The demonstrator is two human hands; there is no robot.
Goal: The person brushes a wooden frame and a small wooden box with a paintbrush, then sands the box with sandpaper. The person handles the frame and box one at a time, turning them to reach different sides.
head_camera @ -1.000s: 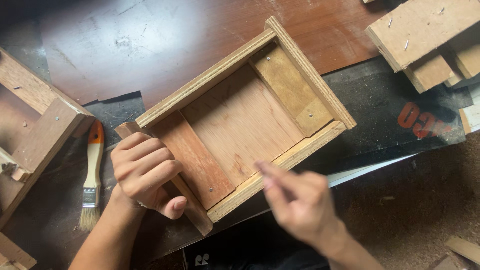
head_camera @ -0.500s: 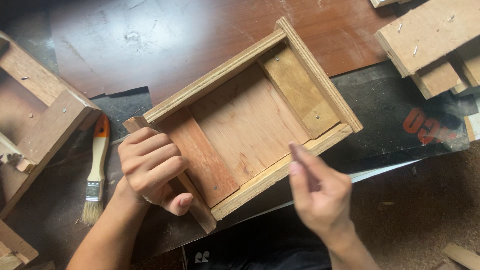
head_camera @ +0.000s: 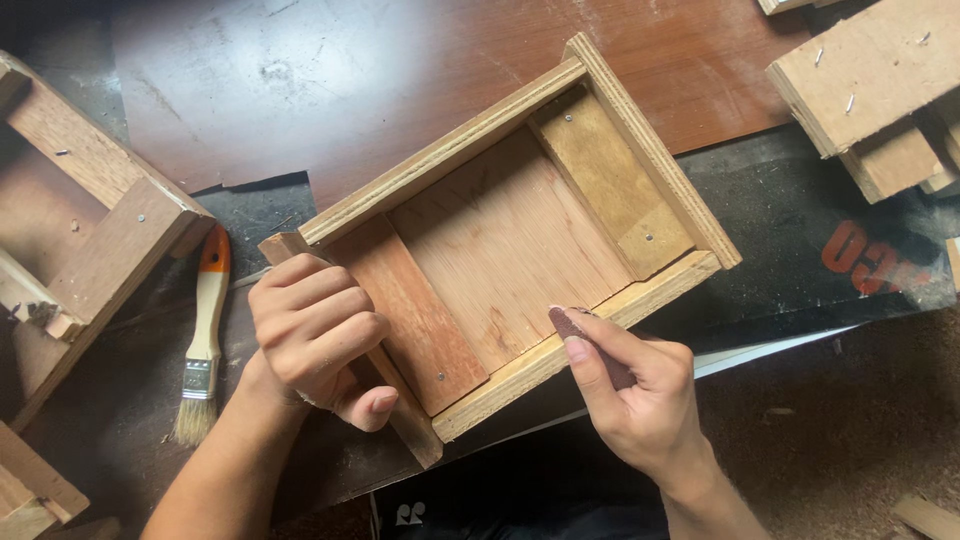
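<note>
On box [head_camera: 500,250] rim | right hand [head_camera: 640,395] grip pinches sandpaper [head_camera: 575,325] | left hand [head_camera: 315,335] clamps corner

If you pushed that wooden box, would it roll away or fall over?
Probably neither. The wooden box is low and wide and lies flat on the table, so it would likely slide. It looks stiff, its boards joined with nails. The left hand grips one end, which should hold it steady.

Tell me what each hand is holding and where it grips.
The left hand grips the wooden box by its near-left corner. The right hand pinches a small dark piece, probably sandpaper, against the box's near edge.
</note>
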